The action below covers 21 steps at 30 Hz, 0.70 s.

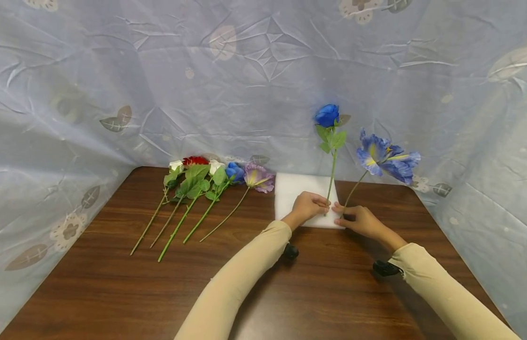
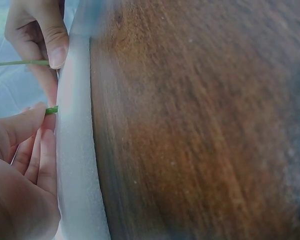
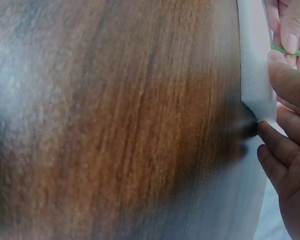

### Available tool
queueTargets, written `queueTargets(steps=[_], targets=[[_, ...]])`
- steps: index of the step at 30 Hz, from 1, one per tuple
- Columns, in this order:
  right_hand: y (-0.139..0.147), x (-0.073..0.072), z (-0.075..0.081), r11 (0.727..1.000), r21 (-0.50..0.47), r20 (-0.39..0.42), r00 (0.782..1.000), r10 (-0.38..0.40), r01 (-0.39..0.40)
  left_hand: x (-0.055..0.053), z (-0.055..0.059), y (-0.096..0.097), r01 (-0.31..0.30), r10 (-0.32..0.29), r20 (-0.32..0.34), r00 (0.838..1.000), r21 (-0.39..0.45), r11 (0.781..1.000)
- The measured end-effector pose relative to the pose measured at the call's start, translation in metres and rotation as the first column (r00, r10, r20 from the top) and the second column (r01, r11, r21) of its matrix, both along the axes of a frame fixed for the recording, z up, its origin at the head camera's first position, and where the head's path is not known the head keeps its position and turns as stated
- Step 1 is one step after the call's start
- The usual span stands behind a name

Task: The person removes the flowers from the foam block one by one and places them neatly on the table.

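My left hand pinches the green stem of an upright blue rose close to its lower end. The cut stem end sits right at the surface of a white foam-like block, as the left wrist view shows. My right hand is at the block's right edge, its thumb and fingers on the thin stem of a large blue-violet flower with yellow streaks, which leans right. In the right wrist view, the right thumb lies along the block's top and a fingertip touches its corner.
Left of the block, several artificial flowers lie in a row on the brown wooden table: a red flower, white roses, another blue rose and a purple flower. A patterned cloth hangs behind and at both sides.
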State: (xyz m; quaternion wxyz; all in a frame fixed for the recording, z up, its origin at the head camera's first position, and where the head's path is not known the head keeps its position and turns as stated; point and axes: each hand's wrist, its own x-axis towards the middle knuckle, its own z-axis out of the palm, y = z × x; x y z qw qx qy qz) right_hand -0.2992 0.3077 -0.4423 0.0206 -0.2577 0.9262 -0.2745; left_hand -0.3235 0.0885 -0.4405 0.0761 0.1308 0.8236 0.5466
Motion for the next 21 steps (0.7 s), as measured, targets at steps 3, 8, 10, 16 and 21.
queueTargets(steps=[3, 8, 10, 16, 21], targets=[[-0.0001, -0.0004, -0.0007, 1.0, 0.0, 0.007, 1.0, 0.0, 0.0, -0.0005, -0.0011, 0.0006, -0.001, 0.001, 0.0, 1.0, 0.018, 1.0], [0.0, 0.0001, -0.0004, 1.0, 0.005, -0.001, 1.0, -0.002, 0.002, -0.0001, -0.0015, 0.0004, 0.0, 0.0, -0.007, 1.0, 0.027, 1.0], [0.0001, 0.0005, -0.0001, 1.0, 0.003, -0.004, 1.0, -0.005, 0.005, -0.0002, -0.0015, 0.0003, 0.0, 0.001, -0.017, 1.0, 0.021, 1.0], [0.0003, -0.0001, -0.0003, 1.0, 0.001, -0.01, 1.0, 0.0, 0.0, -0.0017, -0.0011, -0.0006, 0.004, -0.004, -0.053, 0.999, 0.005, 1.0], [0.0008, -0.0012, -0.0006, 1.0, 0.004, 0.003, 1.0, -0.001, 0.001, -0.0026, 0.0001, -0.0011, 0.012, -0.01, -0.047, 0.999, 0.048, 0.999]])
